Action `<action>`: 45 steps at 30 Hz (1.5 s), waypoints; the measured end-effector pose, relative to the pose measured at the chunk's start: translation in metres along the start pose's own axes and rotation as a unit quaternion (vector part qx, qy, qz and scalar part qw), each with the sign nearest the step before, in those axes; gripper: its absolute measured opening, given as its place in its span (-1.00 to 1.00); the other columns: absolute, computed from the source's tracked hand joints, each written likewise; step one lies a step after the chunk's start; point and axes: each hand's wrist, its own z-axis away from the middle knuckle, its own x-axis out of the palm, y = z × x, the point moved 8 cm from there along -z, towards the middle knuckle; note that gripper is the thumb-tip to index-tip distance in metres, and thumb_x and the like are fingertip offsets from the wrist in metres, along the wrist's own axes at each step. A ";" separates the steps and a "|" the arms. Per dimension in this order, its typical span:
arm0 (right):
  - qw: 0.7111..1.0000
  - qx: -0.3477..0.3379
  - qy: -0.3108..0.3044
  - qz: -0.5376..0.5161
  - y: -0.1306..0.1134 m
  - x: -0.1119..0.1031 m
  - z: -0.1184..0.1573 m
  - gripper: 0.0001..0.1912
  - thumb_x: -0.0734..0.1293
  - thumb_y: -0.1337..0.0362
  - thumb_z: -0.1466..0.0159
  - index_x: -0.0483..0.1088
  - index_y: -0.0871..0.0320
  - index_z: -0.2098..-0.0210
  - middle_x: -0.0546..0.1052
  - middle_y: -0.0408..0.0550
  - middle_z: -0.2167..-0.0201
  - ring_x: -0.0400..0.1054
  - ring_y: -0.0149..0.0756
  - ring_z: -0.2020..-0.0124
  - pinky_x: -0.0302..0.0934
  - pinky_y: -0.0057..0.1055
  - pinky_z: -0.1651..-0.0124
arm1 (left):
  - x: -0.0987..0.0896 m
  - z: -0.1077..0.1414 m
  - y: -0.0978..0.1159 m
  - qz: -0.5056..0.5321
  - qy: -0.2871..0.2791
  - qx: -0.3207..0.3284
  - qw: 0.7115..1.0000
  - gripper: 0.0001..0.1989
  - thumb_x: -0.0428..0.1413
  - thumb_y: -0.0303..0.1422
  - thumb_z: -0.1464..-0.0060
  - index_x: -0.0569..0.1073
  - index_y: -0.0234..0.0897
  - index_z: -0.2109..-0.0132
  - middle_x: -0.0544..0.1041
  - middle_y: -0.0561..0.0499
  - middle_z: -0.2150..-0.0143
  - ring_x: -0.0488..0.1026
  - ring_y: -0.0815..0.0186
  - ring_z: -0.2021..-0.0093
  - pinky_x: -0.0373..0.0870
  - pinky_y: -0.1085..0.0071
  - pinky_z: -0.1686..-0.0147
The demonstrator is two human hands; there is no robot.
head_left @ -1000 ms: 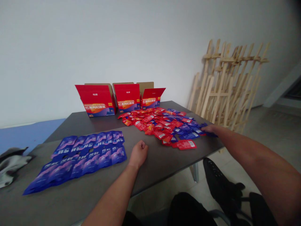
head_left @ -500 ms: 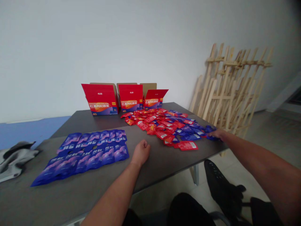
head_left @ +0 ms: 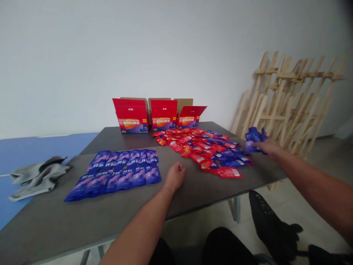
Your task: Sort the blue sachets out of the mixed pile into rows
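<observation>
My right hand (head_left: 268, 146) grips several blue pouches (head_left: 253, 138), raised above the table's right edge. Resting on the table, my left hand (head_left: 175, 175) is curled closed; whether anything is inside its fingers is hidden. To its left lie two overlapping rows of blue pouches (head_left: 125, 178), printed sides up. A loose heap of red pouches (head_left: 202, 149) mixed with blue pouches (head_left: 230, 156) spreads between my two hands, farther back.
Three red boxes with raised flaps (head_left: 134, 116) (head_left: 164, 115) (head_left: 189, 117) stand along the back of the grey table (head_left: 110, 224). A grey cloth (head_left: 41, 176) lies at the left. Wooden easels (head_left: 281, 106) lean against the wall at the right.
My right hand has lifted from the heap's right side with several blue pouches in it. My left hand stays closed on the table. The camera view has turned slightly left.
</observation>
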 end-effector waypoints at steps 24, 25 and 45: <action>0.732 0.136 -0.374 -0.553 -0.149 0.278 0.189 -0.87 0.30 0.31 0.02 0.25 0.15 0.62 0.37 -0.20 0.72 0.23 -0.44 0.68 0.17 -0.48 0.58 | -0.002 0.001 -0.014 0.316 0.029 -0.077 0.945 -0.54 0.05 -0.22 -0.11 0.20 -0.21 -0.13 0.48 -0.05 0.12 0.46 0.44 0.47 0.38 0.53 0.50; 0.726 0.143 -0.376 -0.558 -0.148 0.280 0.190 -0.88 0.30 0.31 0.02 0.25 0.15 0.61 0.38 -0.19 0.71 0.24 -0.43 0.67 0.19 -0.48 0.57 | -0.001 0.002 -0.012 0.324 0.024 -0.078 0.943 -0.54 0.05 -0.19 -0.11 0.21 -0.20 -0.13 0.48 -0.04 0.13 0.45 0.45 0.49 0.35 0.55 0.55; 0.655 0.114 -0.438 -0.605 -0.150 0.290 0.201 -0.85 0.38 0.36 0.07 0.30 0.16 0.52 0.39 -0.22 0.66 0.27 -0.47 0.62 0.19 -0.53 0.56 | -0.033 0.015 0.010 0.490 0.061 -0.101 0.864 -0.56 0.20 -0.21 0.05 0.30 -0.12 0.01 0.45 0.07 0.26 0.44 0.45 0.40 0.38 0.58 0.51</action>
